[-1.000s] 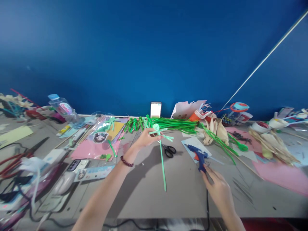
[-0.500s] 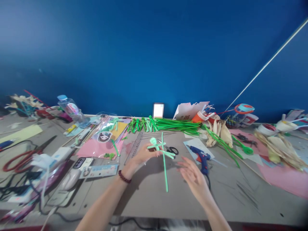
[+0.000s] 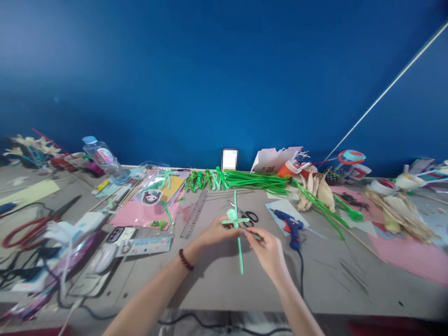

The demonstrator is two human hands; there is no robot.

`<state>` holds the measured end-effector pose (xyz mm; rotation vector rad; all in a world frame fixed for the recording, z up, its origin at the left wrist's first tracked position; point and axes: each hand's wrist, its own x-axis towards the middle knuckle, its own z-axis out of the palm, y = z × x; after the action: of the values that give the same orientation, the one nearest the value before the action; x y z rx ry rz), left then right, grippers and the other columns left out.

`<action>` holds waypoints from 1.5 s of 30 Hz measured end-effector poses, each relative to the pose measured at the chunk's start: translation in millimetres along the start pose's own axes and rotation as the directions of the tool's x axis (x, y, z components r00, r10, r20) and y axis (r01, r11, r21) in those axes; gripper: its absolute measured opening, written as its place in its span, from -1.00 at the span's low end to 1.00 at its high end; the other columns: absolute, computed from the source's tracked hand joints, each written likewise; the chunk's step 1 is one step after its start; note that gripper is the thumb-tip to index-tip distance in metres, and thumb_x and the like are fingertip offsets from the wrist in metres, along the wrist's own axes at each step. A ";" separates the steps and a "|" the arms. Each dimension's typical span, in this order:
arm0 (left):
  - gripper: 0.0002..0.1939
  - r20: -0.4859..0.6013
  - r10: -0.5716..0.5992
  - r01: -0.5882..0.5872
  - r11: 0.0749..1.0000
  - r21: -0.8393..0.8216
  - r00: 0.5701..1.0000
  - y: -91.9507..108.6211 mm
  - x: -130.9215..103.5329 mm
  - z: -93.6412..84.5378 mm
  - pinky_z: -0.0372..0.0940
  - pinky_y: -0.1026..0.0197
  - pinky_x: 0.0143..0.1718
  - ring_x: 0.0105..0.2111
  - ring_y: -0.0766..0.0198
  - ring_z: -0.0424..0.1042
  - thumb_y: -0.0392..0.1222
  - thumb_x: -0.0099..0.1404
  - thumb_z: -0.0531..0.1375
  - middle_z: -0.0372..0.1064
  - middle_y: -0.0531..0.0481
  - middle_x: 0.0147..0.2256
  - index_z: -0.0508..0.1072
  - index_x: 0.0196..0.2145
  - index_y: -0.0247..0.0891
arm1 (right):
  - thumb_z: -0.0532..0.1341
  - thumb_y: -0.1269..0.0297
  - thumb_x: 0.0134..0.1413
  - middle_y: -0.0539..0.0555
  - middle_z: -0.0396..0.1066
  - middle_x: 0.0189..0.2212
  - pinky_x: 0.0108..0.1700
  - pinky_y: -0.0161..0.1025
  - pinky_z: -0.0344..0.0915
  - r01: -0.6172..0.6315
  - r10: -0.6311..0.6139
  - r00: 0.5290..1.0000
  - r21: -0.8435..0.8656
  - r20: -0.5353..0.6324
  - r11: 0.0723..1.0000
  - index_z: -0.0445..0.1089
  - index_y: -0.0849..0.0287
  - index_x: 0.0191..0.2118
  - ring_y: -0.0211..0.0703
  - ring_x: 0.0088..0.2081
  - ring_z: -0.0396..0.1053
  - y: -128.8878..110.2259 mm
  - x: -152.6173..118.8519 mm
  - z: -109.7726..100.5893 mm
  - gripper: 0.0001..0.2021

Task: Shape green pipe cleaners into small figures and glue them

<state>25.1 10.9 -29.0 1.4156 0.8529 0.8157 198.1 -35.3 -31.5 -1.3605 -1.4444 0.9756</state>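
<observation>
hands pinch stems, bottle label blurred

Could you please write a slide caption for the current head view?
Two hands, left and right, work a pale green fuzzy-stem figure beside a blue glue gun.

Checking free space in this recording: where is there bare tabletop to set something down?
Bare tabletop shows between the left forearm and right forearm, and right of the glue gun's cord. It is crowded along the blue wall, with green stems, and at far left, with red-handled scissors.
</observation>
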 end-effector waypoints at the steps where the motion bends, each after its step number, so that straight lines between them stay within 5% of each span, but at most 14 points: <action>1: -0.68 -0.009 0.012 -0.011 1.000 0.017 1.000 -0.9 -0.4 1.3 0.22 0.24 -0.38 -0.46 0.29 0.33 -0.03 0.03 0.31 0.43 -0.07 -0.48 0.55 -0.36 -0.37 | 0.21 0.07 -0.03 0.16 0.48 -0.42 -0.41 -0.25 0.38 -0.056 0.056 0.998 0.018 0.012 0.998 0.47 0.22 -0.34 -0.06 -0.39 0.45 0.3 0.6 -1.4 -0.71; 5: -0.71 -0.053 0.065 -0.065 0.998 0.005 0.996 2.3 -1.3 4.2 0.23 0.23 -0.33 -0.39 0.24 0.37 -0.07 -0.01 0.34 0.46 -0.10 -0.41 0.55 -0.38 -0.35 | 0.28 0.05 -0.15 0.11 0.45 -0.54 -0.54 -0.31 0.30 -0.229 0.215 0.969 0.114 0.124 0.967 0.46 0.24 -0.42 -0.11 -0.49 0.42 0.6 6.4 -8.0 -0.70; 9: -0.57 -0.018 0.023 -0.027 0.964 -0.264 1.000 8.2 -0.6 -2.0 0.23 0.25 -0.38 -0.44 0.27 0.39 -0.10 -0.06 0.37 0.45 -0.07 -0.39 0.48 -0.21 -0.31 | 0.36 0.09 -0.27 0.06 0.43 -0.57 -0.55 -0.36 0.26 -0.354 0.270 0.916 0.281 0.298 0.892 0.47 0.26 -0.44 -0.22 -0.52 0.37 -7.2 19.0 -14.6 -0.69; 15: -0.43 0.085 0.030 0.039 0.703 -0.710 0.996 0.4 5.9 -15.8 0.26 0.13 -0.34 -0.34 0.08 0.43 0.13 0.08 0.14 0.46 -0.30 -0.29 0.44 -0.13 -0.43 | 0.45 0.16 -0.44 0.03 0.42 -0.58 -0.53 -0.40 0.26 -0.500 0.348 0.862 0.507 0.368 0.702 0.45 0.24 -0.51 -0.30 -0.53 0.34 -19.7 46.6 -16.5 -0.69; 20: -0.73 -0.145 0.015 -0.094 0.825 -0.558 0.989 -12.6 11.2 -9.5 0.22 0.23 -0.39 -0.42 0.27 0.38 -0.22 0.00 0.29 0.46 -0.10 -0.32 0.51 -0.27 -0.27 | 0.44 0.15 -0.43 0.02 0.42 -0.59 -0.50 -0.39 0.27 -0.465 0.328 0.881 0.499 0.341 0.731 0.47 0.24 -0.53 -0.33 -0.54 0.32 -16.1 59.9 -2.8 -0.70; 25: -0.85 -0.263 0.059 -0.161 0.908 -0.387 0.963 -10.3 9.9 -0.5 0.19 0.25 -0.40 -0.47 0.32 0.33 -0.16 0.08 0.29 0.40 -0.03 -0.47 0.50 -0.39 -0.28 | 0.40 0.10 -0.34 0.03 0.43 -0.60 -0.47 -0.36 0.26 -0.363 0.217 0.906 0.404 0.363 0.839 0.48 0.26 -0.51 -0.31 -0.54 0.33 -14.7 64.7 11.2 -0.70; 33: -0.79 -0.394 -0.034 -0.163 0.875 -0.456 0.919 -15.1 13.2 -10.6 0.20 0.27 -0.44 -0.52 0.36 0.33 -0.17 -0.01 0.35 0.41 0.02 -0.48 0.49 -0.39 -0.26 | 0.37 0.12 -0.28 0.00 0.42 -0.61 -0.50 -0.40 0.22 -0.360 0.234 0.906 0.350 0.353 0.865 0.45 0.25 -0.50 -0.36 -0.58 0.30 -18.0 76.2 11.6 -0.73; 40: -0.78 -0.375 -0.081 -0.073 0.923 -0.378 0.924 -25.2 16.7 -20.8 0.24 0.27 -0.43 -0.54 0.35 0.33 -0.14 -0.06 0.37 0.38 0.05 -0.56 0.47 -0.47 -0.30 | 0.37 0.29 -0.24 0.02 0.42 -0.58 -0.51 -0.46 0.28 -0.614 0.331 0.715 0.328 0.616 0.718 0.46 0.29 -0.49 -0.38 -0.55 0.33 -6.4 85.9 8.1 -0.83; 45: -0.78 -0.192 -0.072 -0.005 0.928 -0.374 0.979 -18.4 10.6 -28.9 0.23 0.28 -0.42 -0.52 0.34 0.34 -0.12 -0.04 0.35 0.35 0.05 -0.58 0.45 -0.53 -0.32 | 0.36 0.31 -0.20 0.04 0.43 -0.49 -0.47 -0.48 0.29 -0.678 0.254 0.585 0.292 0.770 0.675 0.47 0.31 -0.43 -0.42 -0.55 0.28 -2.1 86.9 8.5 -0.82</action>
<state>4.4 34.0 -47.0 0.9909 0.8214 1.0482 190.0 51.4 -24.0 -0.9700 -1.0669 2.2858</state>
